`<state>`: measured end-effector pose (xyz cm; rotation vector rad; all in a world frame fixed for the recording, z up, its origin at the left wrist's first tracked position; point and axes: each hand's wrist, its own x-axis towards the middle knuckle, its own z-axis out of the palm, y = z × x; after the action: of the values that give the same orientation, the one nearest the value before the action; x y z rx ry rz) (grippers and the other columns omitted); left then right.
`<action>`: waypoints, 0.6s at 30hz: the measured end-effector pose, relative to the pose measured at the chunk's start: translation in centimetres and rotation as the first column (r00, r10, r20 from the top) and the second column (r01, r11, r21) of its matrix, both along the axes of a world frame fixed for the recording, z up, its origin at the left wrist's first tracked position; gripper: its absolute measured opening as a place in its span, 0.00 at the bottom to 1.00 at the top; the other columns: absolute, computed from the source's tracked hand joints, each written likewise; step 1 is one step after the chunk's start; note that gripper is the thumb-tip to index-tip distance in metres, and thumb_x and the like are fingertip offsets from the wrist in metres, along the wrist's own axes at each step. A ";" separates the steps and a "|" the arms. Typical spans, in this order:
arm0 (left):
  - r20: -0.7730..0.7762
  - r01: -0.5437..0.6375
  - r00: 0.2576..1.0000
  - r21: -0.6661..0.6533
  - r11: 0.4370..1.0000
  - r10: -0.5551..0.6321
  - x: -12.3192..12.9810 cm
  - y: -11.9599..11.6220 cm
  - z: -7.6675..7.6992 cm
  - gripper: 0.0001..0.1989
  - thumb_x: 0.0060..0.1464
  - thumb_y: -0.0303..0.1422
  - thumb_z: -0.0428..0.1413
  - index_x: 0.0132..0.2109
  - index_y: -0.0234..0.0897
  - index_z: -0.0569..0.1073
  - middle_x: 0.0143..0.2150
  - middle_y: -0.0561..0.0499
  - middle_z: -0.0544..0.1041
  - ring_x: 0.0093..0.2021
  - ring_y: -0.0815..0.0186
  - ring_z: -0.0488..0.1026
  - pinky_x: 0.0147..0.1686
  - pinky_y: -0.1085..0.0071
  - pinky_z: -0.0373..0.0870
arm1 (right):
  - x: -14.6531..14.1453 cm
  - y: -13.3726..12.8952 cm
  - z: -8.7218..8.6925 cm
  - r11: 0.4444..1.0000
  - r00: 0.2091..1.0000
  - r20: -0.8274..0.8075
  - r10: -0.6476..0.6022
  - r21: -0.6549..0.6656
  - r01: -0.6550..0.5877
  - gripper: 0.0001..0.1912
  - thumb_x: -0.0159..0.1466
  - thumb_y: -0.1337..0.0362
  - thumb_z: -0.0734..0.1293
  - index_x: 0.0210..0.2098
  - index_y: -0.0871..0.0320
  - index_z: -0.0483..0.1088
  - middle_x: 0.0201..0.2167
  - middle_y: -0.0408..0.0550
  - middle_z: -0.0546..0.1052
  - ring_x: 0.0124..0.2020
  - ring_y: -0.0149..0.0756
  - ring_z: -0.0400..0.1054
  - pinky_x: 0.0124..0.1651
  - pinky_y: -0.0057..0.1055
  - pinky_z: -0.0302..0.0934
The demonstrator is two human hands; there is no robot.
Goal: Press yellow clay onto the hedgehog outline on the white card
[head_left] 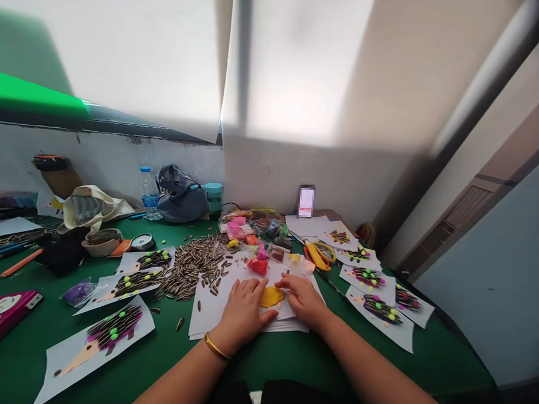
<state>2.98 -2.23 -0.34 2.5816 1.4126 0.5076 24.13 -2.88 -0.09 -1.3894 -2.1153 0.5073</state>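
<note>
A flattened piece of yellow modelling clay (271, 296) lies on the stacked white paper (203, 319) in front of me. My left hand (244, 306) rests palm down on the paper, fingers stretched, with its thumb and fingertips at the clay's left edge. On the other side, my right hand (303, 300) is bent over the clay's right edge, fingers apart and loosely curved. Just beyond the clay is a red clay packet (257, 266). A heap of striped sunflower seeds (194, 263) spreads to the left, some seeds lying on the paper.
Finished-looking hedgehog pictures lie at left (115, 334) and right (379, 310). Yellow-handled scissors (318, 256) and coloured clay packets (241, 226) are behind the paper. A phone (306, 200) leans at the back. A bottle (149, 194), blue bag (181, 199) and stapler-like magenta box (12, 311) stand left.
</note>
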 end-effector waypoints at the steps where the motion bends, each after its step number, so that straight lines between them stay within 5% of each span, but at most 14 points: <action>1: 0.000 0.000 1.000 0.001 1.000 0.000 0.0 0.0 0.0 0.37 0.53 0.49 0.58 0.65 0.42 0.59 0.60 0.43 0.68 0.62 0.51 0.62 0.65 0.46 0.45 | 0.0 0.0 0.0 1.000 1.000 0.006 0.015 -0.007 -0.015 0.20 0.61 0.71 0.58 0.50 0.51 0.70 0.55 0.47 0.73 0.64 0.43 0.58 0.62 0.46 0.50; 18: 0.000 0.011 1.000 0.000 1.000 -0.011 -0.3 0.1 -0.2 0.34 0.54 0.48 0.57 0.64 0.42 0.60 0.60 0.44 0.68 0.62 0.51 0.62 0.65 0.46 0.45 | 1.0 -0.5 0.0 1.000 0.995 -0.099 -0.008 -0.002 0.008 0.16 0.63 0.69 0.57 0.45 0.52 0.73 0.50 0.47 0.77 0.63 0.44 0.60 0.61 0.44 0.55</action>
<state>2.67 -2.14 -0.53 2.5874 1.3977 0.5062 25.09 -3.42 -0.14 -1.3454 -2.0293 0.5638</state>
